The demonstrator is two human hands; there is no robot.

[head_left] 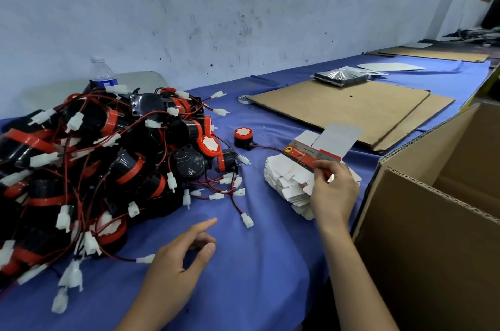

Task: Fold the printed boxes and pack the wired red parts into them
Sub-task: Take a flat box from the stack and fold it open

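Blue cloth, slightly rumpled, covers the surface in front of you. Your right grip is curled, thumb and fingers pinching the red-and-orange printed band of a flat box whose plain white flaps fan upward. It lies on top of a ragged stack of flat white card blanks, just left of a tall corrugated brown carton. Your left grip is loose and holds nothing, forefinger stretched out above the cloth. To its left is a tangled heap of parts: glossy black drums with red rims, thin red and black wires, white plastic plugs. One single part stands apart between the heap and the stack. Flat cardboard sheets lie farther back.
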